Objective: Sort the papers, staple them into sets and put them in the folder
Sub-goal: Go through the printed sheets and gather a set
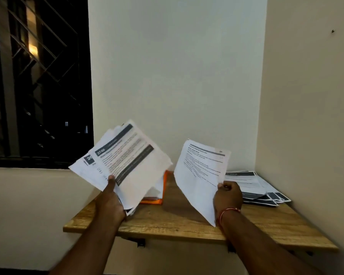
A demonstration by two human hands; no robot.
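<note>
Wood table [167, 221] fixed in corner, pale walls [177, 76] behind and to right. Dark grilled window [38, 76] at left.

Count: one orange folder [161, 193], flat on table, partly hidden behind stack, loose papers on it. Three paper groups:
- fanned stack [123, 159], sheet count unclear, grasped by left hand [109, 203], thumb on top, held above table
- one sheet [199, 175], pinched at edge by right hand [227, 197], tilted, off table
- pile [256, 187], lying at table's far right corner

Red thread [226, 212] on right wrist.
</note>
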